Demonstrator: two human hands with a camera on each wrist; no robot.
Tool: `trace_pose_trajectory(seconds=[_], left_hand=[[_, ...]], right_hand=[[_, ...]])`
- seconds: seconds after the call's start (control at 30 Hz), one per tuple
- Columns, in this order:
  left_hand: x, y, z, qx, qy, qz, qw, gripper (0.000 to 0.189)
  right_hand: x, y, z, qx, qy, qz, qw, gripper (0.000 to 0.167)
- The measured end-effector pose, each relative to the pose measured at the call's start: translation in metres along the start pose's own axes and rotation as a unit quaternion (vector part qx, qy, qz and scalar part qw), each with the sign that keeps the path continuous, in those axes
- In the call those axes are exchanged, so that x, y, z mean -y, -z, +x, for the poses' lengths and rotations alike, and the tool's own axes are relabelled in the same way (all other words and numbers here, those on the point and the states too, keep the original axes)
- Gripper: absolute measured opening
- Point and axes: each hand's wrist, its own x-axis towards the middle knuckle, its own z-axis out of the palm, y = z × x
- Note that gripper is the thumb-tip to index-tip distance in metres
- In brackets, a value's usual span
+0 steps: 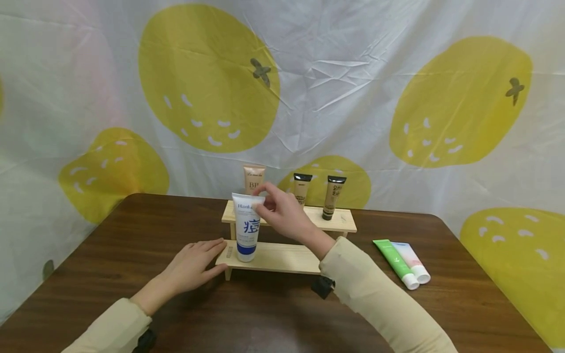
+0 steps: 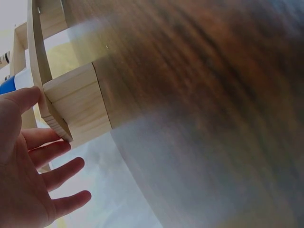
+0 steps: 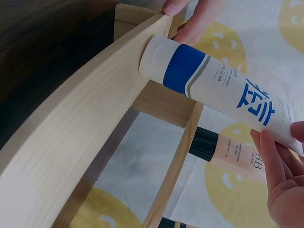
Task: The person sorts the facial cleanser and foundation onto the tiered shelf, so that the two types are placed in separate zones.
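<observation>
My right hand (image 1: 289,215) pinches the upper end of a white squeeze tube (image 1: 245,235) with blue lettering and a blue band. It stands cap-down at the left end of the lower shelf of a two-step wooden stand (image 1: 282,258), tilted slightly. Thumb and fingers of my left hand (image 1: 190,264) hold the left end of that shelf from either side, as the left wrist view also shows. On the upper shelf behind, a beige BB tube (image 1: 254,176) is partly hidden by the white tube and my right hand. Two gold-brown tubes with black tops, one at the right (image 1: 334,198), stand beside it.
A green tube (image 1: 397,264) and a pink-and-white tube (image 1: 413,262) lie side by side on the dark wooden table (image 1: 132,235), right of the stand. Behind the table hangs a white cloth (image 1: 335,98) with yellow fruit prints.
</observation>
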Motion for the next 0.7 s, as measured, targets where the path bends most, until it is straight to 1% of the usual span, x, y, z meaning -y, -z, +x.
trace_pose_trajectory(seconds=[0.2,0.43,0.7], left_hand=[[-0.001,0.0019,0.0004,-0.001,-0.002,-0.002,1.0,0.057],[-0.0015,0.0021,0.0,0.003,0.001,-0.002,1.0,0.057],[-0.0007,0.0019,-0.0002,0.004,0.003,-0.004,1.0,0.057]], right_hand=[[0.0031,-0.0002,-0.0009,0.012,-0.003,0.015,0.9998,0.019],[0.0055,-0.0028,-0.0029,0.012,0.002,0.0,0.9999,0.019],[0.005,-0.0037,-0.0045,0.012,0.005,-0.006,0.9999,0.019]])
